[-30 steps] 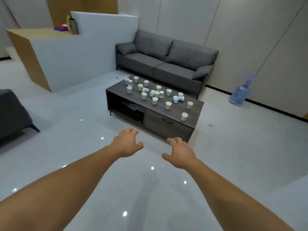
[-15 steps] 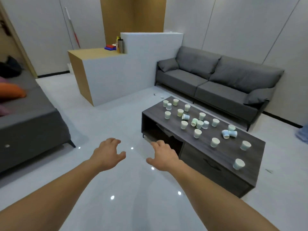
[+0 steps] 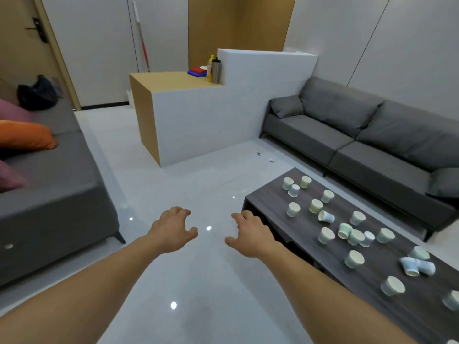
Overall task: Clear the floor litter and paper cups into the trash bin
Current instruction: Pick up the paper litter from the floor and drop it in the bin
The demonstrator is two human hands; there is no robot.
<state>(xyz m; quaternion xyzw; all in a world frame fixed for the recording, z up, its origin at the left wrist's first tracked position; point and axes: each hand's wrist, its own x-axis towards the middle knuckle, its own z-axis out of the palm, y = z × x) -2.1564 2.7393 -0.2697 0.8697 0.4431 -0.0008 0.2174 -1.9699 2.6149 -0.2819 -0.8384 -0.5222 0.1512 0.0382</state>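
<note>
Several paper cups point(image 3: 354, 236) stand or lie tipped on the dark wooden coffee table point(image 3: 273, 199) at the right. Two small scraps of litter point(image 3: 270, 160) lie on the pale floor between the white partition and the grey sofa. My left hand point(image 3: 172, 230) and my right hand point(image 3: 250, 235) reach forward over the glossy floor, palms down, fingers loosely spread and holding nothing. My right hand is just left of the table's near corner. No trash bin is in view.
A grey sofa point(image 3: 360, 135) runs along the right wall behind the table. A white and wood partition counter point(image 3: 198, 120) stands ahead, with a flask and books on it. A second grey couch point(image 3: 49, 184) with orange and pink cushions fills the left. A door is far left.
The view has swung to the left: the table and sofa slid to the right, and the left couch and the door came into view. Both hands stay stretched out and hold nothing.
</note>
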